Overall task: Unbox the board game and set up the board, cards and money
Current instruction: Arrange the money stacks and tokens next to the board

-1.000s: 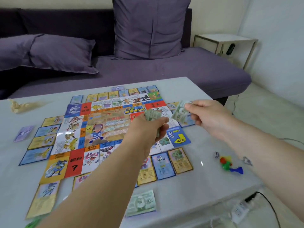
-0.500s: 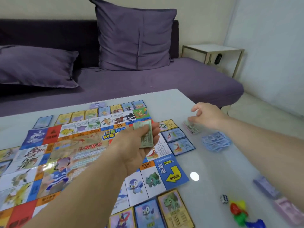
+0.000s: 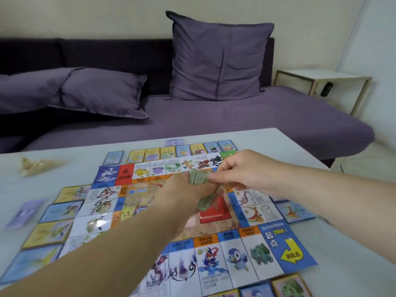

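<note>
Right hand [image 3: 242, 176] back on banknotes [image 3: 198, 177]

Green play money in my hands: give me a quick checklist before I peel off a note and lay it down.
1. Green paper notes gripped in the left hand: ok.
2. Right hand pinching the notes' top edge: ok.
3. Only one note pinched: cannot tell, too blurred.
4. Colourful paper game board lying flat on the white table: ok.
5. Red card stack sitting on the board's middle, below the hands: ok.
</note>
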A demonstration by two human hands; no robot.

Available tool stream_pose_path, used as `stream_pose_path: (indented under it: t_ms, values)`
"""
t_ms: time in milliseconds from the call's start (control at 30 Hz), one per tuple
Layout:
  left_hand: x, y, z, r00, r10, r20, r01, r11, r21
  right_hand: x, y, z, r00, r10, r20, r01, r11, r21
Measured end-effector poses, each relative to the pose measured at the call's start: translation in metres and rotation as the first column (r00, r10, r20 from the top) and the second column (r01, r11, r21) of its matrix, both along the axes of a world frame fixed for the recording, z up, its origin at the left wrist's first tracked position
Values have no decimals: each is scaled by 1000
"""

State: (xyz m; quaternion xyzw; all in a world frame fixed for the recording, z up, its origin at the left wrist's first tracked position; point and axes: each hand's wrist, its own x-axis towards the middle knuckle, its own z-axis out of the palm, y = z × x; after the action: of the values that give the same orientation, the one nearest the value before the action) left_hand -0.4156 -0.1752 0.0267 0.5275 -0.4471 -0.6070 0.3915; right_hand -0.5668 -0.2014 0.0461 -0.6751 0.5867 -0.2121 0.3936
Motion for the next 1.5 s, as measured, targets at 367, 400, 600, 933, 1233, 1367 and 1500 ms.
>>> stream_pose_path:
  t_ms: [367, 400, 600, 933, 1233, 1367, 1500]
  values:
    - [120, -67, 9, 920, 313, -235, -324, 946, -9, 80, -111, 11, 971, -198, 135, 212, 972, -105]
    - [128, -72, 8, 911, 336, -239, -348, 937, -8, 86, -124, 4, 967, -230, 109, 245, 959, -144]
    - [163, -99, 2, 911, 336, -240, -352, 936, -25, 108, -189, -29, 922, -388, -20, 353, 859, -370]
    - [177, -100, -14, 922, 300, -246, -285, 954, 97, 110, -207, -37, 854, -356, -379, 215, 905, -367]
    - [199, -55, 5, 920, 249, -303, -225, 968, 112, 173, -120, 20, 998, -12, -68, -2, 979, -203]
    - [223, -17, 15, 927, 271, -259, -262, 963, 71, 223, -61, 28, 974, 214, 70, -216, 976, 30]
    - [252, 21, 27, 951, 276, -140, -274, 961, 35, 259, -16, 31, 963, 260, 78, -265, 962, 64]
